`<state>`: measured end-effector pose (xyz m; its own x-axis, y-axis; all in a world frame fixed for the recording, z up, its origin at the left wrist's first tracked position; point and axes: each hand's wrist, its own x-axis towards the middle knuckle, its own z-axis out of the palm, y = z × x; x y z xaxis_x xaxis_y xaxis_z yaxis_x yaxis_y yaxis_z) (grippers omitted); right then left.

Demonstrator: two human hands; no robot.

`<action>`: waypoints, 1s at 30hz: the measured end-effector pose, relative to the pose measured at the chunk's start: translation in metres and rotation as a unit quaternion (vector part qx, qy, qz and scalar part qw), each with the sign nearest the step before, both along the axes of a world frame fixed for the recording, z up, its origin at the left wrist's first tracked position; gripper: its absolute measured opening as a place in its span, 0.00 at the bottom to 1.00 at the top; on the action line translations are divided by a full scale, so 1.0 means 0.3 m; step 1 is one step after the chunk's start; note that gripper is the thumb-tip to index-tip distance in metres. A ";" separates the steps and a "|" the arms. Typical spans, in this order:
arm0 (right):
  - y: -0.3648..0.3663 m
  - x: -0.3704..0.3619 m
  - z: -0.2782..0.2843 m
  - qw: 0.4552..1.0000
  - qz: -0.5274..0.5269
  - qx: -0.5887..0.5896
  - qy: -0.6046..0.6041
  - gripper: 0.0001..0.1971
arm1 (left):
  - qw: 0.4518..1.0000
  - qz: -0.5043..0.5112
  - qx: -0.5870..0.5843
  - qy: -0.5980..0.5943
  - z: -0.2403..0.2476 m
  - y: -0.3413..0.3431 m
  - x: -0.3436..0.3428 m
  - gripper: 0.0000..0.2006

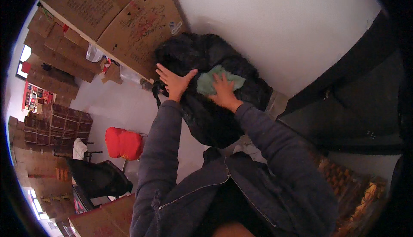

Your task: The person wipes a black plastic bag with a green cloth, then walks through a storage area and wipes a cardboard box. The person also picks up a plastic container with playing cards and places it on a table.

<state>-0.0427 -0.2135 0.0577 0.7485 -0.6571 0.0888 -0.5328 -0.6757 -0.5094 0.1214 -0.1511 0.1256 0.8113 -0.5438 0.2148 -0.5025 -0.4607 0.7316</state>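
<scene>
Pressing down on a pale green cloth [217, 80], your right hand [224, 91] lies flat with fingers spread, gripping nothing. The cloth's long axis runs left to right across the top of a big black bag [215, 116], poking out beyond your fingertips on both sides. Your left hand [174, 81], open-palmed, rests on the bag just left of the cloth, against the white wall [279, 30].
</scene>
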 end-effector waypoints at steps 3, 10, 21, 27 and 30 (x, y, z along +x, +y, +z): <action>0.083 0.031 -0.018 0.992 0.083 0.029 -0.090 0.30 | 0.994 -0.018 0.095 -0.046 -0.023 -0.061 -0.023 0.67; 0.116 0.016 0.028 0.948 0.243 0.195 -0.065 0.24 | 0.978 -0.169 0.118 -0.040 -0.152 -0.104 0.174 0.37; 0.030 0.007 0.315 0.912 0.272 -0.089 -0.294 0.24 | 0.816 -0.005 -0.262 0.515 -0.108 0.194 0.381 0.18; 0.062 0.284 0.316 0.862 0.261 -0.326 -0.287 0.15 | 0.853 -0.104 -0.240 0.453 -0.023 0.205 0.361 0.17; -0.094 0.298 0.235 0.891 0.216 -0.329 -0.227 0.17 | 0.835 -0.031 -0.268 0.479 0.002 0.192 0.335 0.17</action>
<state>0.0466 -0.2417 0.1282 0.7072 -0.0108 0.7069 0.0094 -0.9997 -0.0247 0.2218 -0.0935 0.1262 0.7244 -0.6249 -0.2911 0.4210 0.0666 0.9046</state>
